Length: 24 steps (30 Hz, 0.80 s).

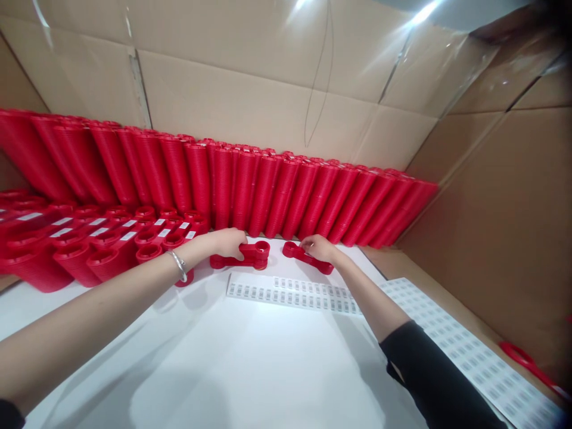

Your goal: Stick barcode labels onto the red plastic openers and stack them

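My left hand, below a silver bracelet on the wrist, is closed on a short stack of red two-ringed parts lying on the white surface. Just to its right, my right hand has its fingers pressed together over a single red part, touching its top near the middle. Whether the fingers pinch a small label there is too small to tell. In front of both hands lies a strip of printed labels.
Tall stacks of red parts line the cardboard wall. Shorter stacks with white labels stand at the left. A large label sheet lies at the right, near another red part by the edge.
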Each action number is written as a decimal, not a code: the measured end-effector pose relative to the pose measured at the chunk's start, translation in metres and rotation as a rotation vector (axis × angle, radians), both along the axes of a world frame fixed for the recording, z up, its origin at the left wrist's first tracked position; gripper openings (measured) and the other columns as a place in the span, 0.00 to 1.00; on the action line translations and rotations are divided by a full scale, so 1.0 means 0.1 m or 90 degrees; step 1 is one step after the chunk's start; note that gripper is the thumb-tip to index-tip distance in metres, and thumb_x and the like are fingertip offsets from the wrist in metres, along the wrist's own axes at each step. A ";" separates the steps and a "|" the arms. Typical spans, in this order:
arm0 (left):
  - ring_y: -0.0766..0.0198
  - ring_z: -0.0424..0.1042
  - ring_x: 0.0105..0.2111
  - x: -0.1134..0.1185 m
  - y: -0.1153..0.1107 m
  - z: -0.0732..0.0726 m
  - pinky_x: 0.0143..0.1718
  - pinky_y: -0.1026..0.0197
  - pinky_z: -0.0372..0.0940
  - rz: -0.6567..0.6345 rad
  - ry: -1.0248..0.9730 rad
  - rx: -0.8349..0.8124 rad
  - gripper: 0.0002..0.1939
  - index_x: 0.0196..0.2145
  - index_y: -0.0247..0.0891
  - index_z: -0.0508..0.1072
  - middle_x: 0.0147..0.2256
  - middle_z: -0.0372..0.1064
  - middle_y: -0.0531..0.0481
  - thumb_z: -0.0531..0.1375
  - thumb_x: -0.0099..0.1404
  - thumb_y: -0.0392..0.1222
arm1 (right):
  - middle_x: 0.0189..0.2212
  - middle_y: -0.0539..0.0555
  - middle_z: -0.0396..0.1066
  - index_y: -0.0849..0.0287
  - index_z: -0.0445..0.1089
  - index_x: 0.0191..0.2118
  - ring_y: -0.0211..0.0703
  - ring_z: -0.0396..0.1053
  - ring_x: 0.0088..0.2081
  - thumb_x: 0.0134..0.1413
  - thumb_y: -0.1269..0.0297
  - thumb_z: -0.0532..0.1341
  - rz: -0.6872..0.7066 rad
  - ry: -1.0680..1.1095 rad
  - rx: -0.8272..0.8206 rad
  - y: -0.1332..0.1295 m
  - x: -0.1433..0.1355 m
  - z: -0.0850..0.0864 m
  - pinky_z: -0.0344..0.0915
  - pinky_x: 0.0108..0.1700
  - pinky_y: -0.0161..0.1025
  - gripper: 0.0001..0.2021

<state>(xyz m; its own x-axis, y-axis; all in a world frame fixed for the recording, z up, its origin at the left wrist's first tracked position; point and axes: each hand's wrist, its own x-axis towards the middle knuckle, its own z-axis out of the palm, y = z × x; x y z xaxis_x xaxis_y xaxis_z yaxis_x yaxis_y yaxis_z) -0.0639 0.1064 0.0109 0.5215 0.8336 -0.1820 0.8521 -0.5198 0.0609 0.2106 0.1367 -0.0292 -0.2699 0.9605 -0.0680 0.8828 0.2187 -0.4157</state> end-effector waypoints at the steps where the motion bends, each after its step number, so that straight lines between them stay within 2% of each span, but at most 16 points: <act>1: 0.64 0.64 0.21 -0.01 0.00 0.01 0.22 0.64 0.53 0.001 -0.004 0.004 0.11 0.28 0.37 0.73 0.26 0.71 0.49 0.57 0.48 0.43 | 0.33 0.52 0.70 0.64 0.68 0.36 0.38 0.68 0.33 0.58 0.60 0.55 0.000 -0.002 0.003 -0.02 0.00 0.00 0.67 0.36 0.39 0.11; 5: 0.65 0.63 0.21 -0.04 0.01 0.06 0.21 0.64 0.51 0.003 -0.027 0.008 0.09 0.27 0.37 0.72 0.24 0.68 0.50 0.56 0.50 0.44 | 0.29 0.51 0.70 0.64 0.70 0.35 0.38 0.67 0.30 0.55 0.60 0.57 0.018 0.001 0.021 -0.11 -0.01 0.04 0.64 0.33 0.37 0.11; 8: 0.66 0.62 0.20 -0.06 0.00 0.12 0.20 0.64 0.50 -0.001 -0.044 0.002 0.09 0.26 0.37 0.70 0.22 0.67 0.52 0.55 0.51 0.45 | 0.24 0.50 0.70 0.63 0.72 0.31 0.39 0.66 0.27 0.47 0.67 0.61 0.032 0.008 0.031 -0.17 -0.05 0.06 0.59 0.28 0.34 0.05; 11: 0.65 0.62 0.20 -0.07 -0.05 0.17 0.20 0.64 0.50 -0.001 -0.054 0.009 0.09 0.26 0.37 0.69 0.22 0.66 0.52 0.55 0.52 0.46 | 0.21 0.51 0.70 0.63 0.72 0.25 0.42 0.67 0.26 0.43 0.73 0.62 0.034 0.031 0.049 -0.21 -0.08 0.05 0.58 0.28 0.34 0.02; 13: 0.65 0.62 0.20 -0.06 -0.12 0.20 0.20 0.63 0.50 0.000 -0.056 0.009 0.09 0.26 0.37 0.69 0.23 0.66 0.51 0.54 0.53 0.46 | 0.25 0.54 0.72 0.63 0.73 0.26 0.46 0.69 0.31 0.41 0.74 0.62 0.033 0.066 0.067 -0.25 -0.10 0.06 0.60 0.31 0.35 0.03; 15: 0.65 0.63 0.21 -0.04 -0.21 0.24 0.20 0.64 0.51 -0.003 -0.055 0.000 0.10 0.25 0.37 0.68 0.23 0.66 0.51 0.54 0.54 0.46 | 0.35 0.57 0.73 0.62 0.73 0.34 0.49 0.69 0.38 0.42 0.73 0.62 0.033 0.118 0.090 -0.33 -0.13 0.12 0.62 0.38 0.36 0.08; 17: 0.65 0.63 0.21 0.00 -0.33 0.27 0.21 0.64 0.52 -0.011 -0.049 -0.015 0.10 0.25 0.37 0.68 0.23 0.67 0.51 0.54 0.55 0.46 | 0.45 0.59 0.70 0.61 0.70 0.44 0.46 0.67 0.45 0.50 0.69 0.59 0.039 0.178 0.107 -0.48 -0.19 0.21 0.62 0.44 0.37 0.13; 18: 0.66 0.64 0.21 0.04 -0.40 0.28 0.21 0.65 0.52 -0.016 -0.043 -0.023 0.09 0.25 0.38 0.68 0.24 0.67 0.51 0.54 0.55 0.46 | 0.47 0.60 0.68 0.61 0.67 0.47 0.44 0.67 0.45 0.54 0.67 0.55 0.044 0.208 0.105 -0.57 -0.23 0.27 0.63 0.45 0.37 0.14; 20: 0.65 0.64 0.22 0.13 -0.52 0.30 0.21 0.65 0.52 -0.025 -0.033 -0.034 0.07 0.26 0.38 0.69 0.25 0.68 0.51 0.55 0.55 0.44 | 0.44 0.58 0.70 0.60 0.64 0.51 0.40 0.69 0.42 0.58 0.63 0.50 0.085 0.258 0.060 -0.77 -0.31 0.37 0.66 0.41 0.36 0.17; 21: 0.64 0.65 0.23 0.19 -0.58 0.30 0.21 0.65 0.52 -0.032 -0.029 -0.037 0.06 0.26 0.38 0.70 0.26 0.69 0.51 0.56 0.55 0.43 | 0.45 0.58 0.70 0.61 0.63 0.51 0.41 0.69 0.42 0.57 0.62 0.52 0.127 0.311 -0.011 -0.86 -0.35 0.41 0.66 0.39 0.36 0.17; 24: 0.62 0.68 0.26 0.37 -0.70 0.27 0.23 0.64 0.54 -0.088 0.003 0.001 0.05 0.29 0.39 0.71 0.28 0.70 0.49 0.57 0.57 0.42 | 0.36 0.53 0.71 0.60 0.67 0.43 0.39 0.69 0.35 0.49 0.69 0.55 0.220 0.323 -0.175 -1.03 -0.43 0.45 0.66 0.35 0.33 0.14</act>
